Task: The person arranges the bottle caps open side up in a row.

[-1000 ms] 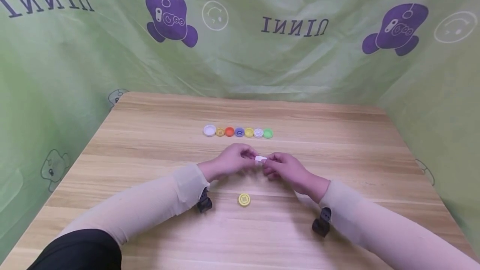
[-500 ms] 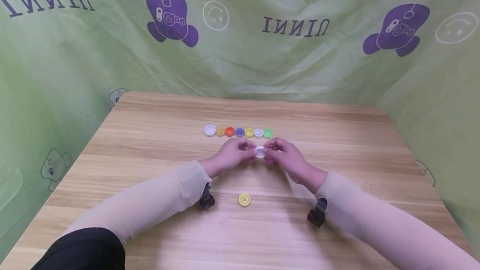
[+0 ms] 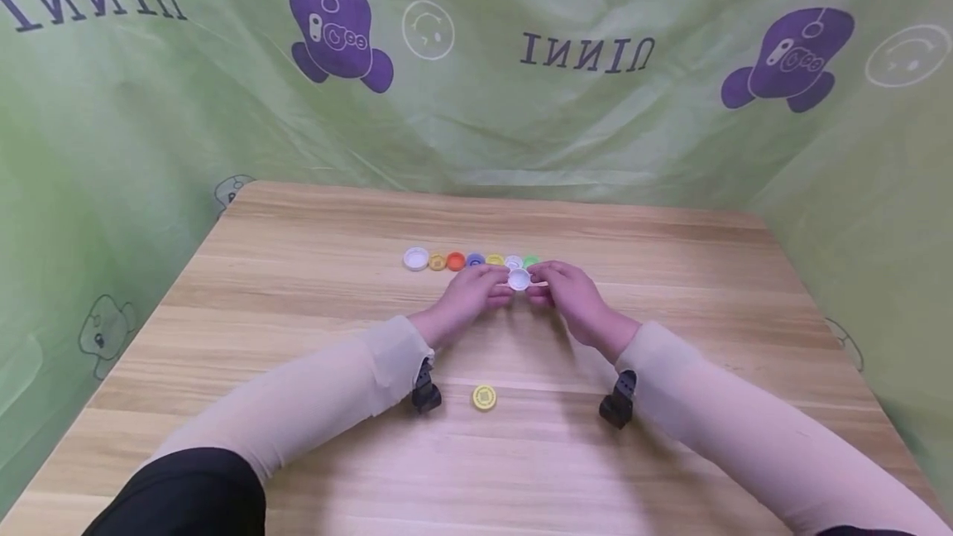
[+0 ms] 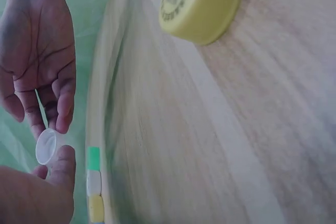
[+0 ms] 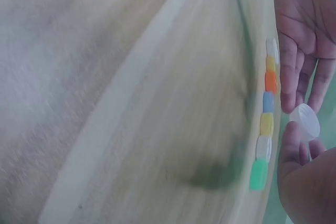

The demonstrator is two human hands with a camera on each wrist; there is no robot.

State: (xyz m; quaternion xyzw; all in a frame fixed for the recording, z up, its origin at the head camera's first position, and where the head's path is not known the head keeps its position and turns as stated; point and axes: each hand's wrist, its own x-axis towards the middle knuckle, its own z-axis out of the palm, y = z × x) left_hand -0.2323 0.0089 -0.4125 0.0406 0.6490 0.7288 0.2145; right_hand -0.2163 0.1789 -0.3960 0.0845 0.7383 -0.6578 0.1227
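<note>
head view: both hands pinch a white cap (image 3: 519, 278) between them, left hand (image 3: 471, 294) and right hand (image 3: 572, 298) equally near; it seems held just above the cap row's (image 3: 456, 260) right end on the tabletop (image 3: 298, 288)

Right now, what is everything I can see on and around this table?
White cap: one, held between both hands' fingertips, just in front of the row.
Row of caps: seven, white, orange-yellow, red, blue, yellow, white, green, left to right, mid-table; right end partly hidden by the hands.
Yellow cap: one, alone, near the table's front, between the wrists.
Table: one, light wood.
Backdrop: green sheet with purple figures and lettering, behind and beside the table.
Left hand: pinches the white cap.
Right hand: pinches the white cap.
</note>
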